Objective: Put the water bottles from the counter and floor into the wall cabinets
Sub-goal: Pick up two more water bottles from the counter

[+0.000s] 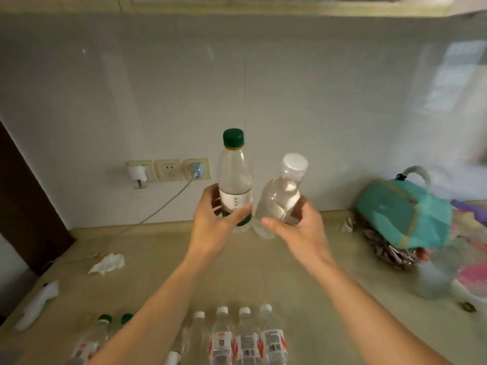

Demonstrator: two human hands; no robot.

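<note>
Your left hand (210, 219) grips the green-capped bottle (234, 177) upright; your right hand (297, 225) holds the white-capped bottle (282, 196), tilted right. Both are raised above the worktop (290, 272), the wall cabinet (263, 6) directly overhead.

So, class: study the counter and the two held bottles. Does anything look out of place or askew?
Yes. The white-capped bottle in the right hand tilts, while the green-capped bottle stands upright. A crumpled tissue lies loose on the counter.

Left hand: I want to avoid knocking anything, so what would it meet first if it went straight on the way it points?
Probably the tiled wall; the left hand holds the green-capped bottle and nothing stands between, though depth is unclear.
</note>
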